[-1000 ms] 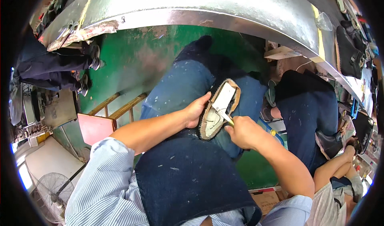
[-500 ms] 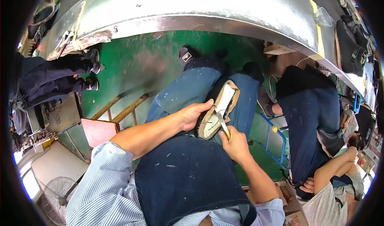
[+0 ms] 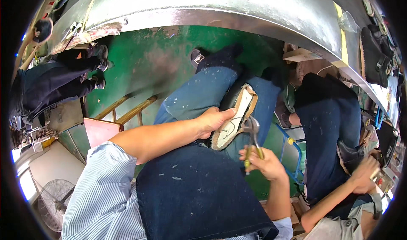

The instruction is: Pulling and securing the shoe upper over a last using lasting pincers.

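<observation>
an unfinished shoe (image 3: 227, 131) lies sole side up across the person's lap, its long axis running away from the apron and slightly rightward. the pale bottom is framed by a rough, pleated tan edge, and the far end stands a little open at its right side. the left hand (image 3: 212, 123) pinches the shoe from the left, thumb pressed flat on the sole side, the other fingers tucked behind it. the right hand (image 3: 268, 164) is wrapped around the yellow-green handles of metal pincers (image 3: 252, 127); the handles stand apart, and the blurred head hangs over the shoe's right edge. whether it touches the edge, i cannot tell.

for working well here, that left thumb should bear firmly near the middle, so the shoe cannot roll on the thigh, while staying clear of the tool's bite. the head is best brought square to the edge, taking a small fold at a time; a slanting bite could tear the tan material or mark the pale bottom. a loose right wrist would help the tool follow the curve.

beneath lie the dark apron (image 3: 197, 191) and blue trousers (image 3: 203, 91). a pink-topped stool (image 3: 101, 131) stands to the left, a co-worker's leg (image 3: 326, 125) to the right, and a metal bench (image 3: 212, 11) spans the far side.
</observation>
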The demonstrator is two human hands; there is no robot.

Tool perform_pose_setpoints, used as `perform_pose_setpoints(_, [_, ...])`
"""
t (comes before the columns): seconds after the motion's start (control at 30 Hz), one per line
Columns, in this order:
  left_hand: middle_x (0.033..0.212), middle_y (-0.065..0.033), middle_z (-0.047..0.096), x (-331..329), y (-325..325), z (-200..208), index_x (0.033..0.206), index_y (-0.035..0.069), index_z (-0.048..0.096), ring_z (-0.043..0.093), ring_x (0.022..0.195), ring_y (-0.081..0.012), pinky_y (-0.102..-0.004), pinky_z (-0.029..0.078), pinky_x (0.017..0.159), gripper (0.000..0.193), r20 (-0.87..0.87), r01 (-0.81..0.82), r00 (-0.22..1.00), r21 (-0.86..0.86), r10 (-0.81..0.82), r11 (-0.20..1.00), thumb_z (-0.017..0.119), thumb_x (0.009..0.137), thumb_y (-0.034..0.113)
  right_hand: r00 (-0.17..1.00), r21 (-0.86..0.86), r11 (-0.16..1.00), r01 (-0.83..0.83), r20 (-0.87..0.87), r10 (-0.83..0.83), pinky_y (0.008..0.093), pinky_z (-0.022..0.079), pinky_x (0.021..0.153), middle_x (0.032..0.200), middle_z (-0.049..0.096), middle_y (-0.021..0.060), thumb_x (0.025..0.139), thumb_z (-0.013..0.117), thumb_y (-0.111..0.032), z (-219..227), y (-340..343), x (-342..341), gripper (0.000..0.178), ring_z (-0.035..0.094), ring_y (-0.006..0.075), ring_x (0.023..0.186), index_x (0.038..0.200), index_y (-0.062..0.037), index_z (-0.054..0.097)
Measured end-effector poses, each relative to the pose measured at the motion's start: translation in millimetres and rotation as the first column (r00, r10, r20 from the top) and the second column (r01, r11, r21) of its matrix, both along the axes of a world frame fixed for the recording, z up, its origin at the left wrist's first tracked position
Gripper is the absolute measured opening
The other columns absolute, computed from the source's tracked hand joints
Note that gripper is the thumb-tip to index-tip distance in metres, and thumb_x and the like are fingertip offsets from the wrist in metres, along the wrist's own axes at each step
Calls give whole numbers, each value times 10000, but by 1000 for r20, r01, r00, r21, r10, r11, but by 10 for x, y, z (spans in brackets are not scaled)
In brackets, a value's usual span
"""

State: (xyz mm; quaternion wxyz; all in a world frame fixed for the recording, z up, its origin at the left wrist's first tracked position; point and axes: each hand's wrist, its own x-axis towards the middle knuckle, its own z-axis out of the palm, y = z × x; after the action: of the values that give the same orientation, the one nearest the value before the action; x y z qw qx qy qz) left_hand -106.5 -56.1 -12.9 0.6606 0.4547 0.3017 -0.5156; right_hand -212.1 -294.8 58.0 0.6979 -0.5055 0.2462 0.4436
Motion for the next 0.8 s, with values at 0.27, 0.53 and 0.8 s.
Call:
perform_pose_setpoints(0.27, [1171, -253, 668, 69, -55, 135, 1276, -178, 533, 695, 1025, -290, -400, 558, 858, 686, 73, 195, 974, 231, -216, 953, 642, 972, 427, 431, -930, 367, 19, 339, 836, 483, 534, 853, 1166, 657, 274, 906, 648, -84, 18, -47, 591, 444, 655, 459, 1018, 1306, 72, 533])
perform_pose_setpoints(0.53, [1180, -235, 680, 218, -91, 186, 1270, -159, 575, 711, 999, -295, -407, 573, 811, 666, 3, 290, 953, 289, -303, 913, 679, 941, 410, 571, -811, 474, -343, 220, 791, 425, 553, 727, 830, 678, 177, 950, 632, -124, 197, -72, 1090, 221, 691, 291, 749, 1097, 37, 599])
perform_pose_setpoints(0.8, [1053, -183, 724, 356, -82, 244, 1208, -124, 621, 728, 877, -233, -372, 588, 735, 531, -44, 300, 954, 177, -297, 937, 678, 967, 346, 501, -872, 411, -266, 240, 832, 484, 514, 704, 811, 668, 257, 1041, 523, -286, 5, 265, 1234, 350, 663, 427, 760, 974, 53, 586])
